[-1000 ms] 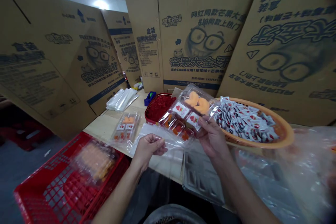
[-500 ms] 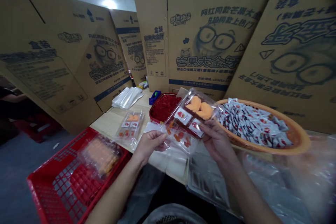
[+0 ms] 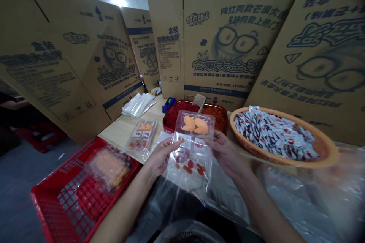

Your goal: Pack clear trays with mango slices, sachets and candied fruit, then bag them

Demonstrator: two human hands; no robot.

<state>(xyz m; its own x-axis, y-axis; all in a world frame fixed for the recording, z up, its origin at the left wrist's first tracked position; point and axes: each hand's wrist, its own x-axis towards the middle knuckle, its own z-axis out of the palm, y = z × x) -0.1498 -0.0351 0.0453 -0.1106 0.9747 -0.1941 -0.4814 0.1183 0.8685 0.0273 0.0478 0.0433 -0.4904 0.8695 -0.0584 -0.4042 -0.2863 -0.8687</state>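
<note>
A clear plastic tray (image 3: 196,140) is held upright in front of me, with orange pieces in its top part, two white sachets in the middle and small red and orange pieces lower down. My left hand (image 3: 161,155) pinches its left edge and my right hand (image 3: 224,150) grips its right edge. Clear film, like a plastic bag (image 3: 185,201), covers the lower part and hangs below; where its mouth lies I cannot make out. A similar filled pack (image 3: 142,134) lies on the table to the left of my left hand.
Behind the tray stands a red container (image 3: 168,115) of red and orange pieces, with a scoop (image 3: 199,101). To the right is an orange basket (image 3: 327,155) of sachets; at left, a red crate (image 3: 42,205) with packs and a stack of clear bags (image 3: 138,105). Cardboard boxes (image 3: 222,45) wall the back.
The tray has swung from a rightward tilt to nearly upright and moved down and left. The film now hangs lower beneath it. My right hand has shifted left and slightly up.
</note>
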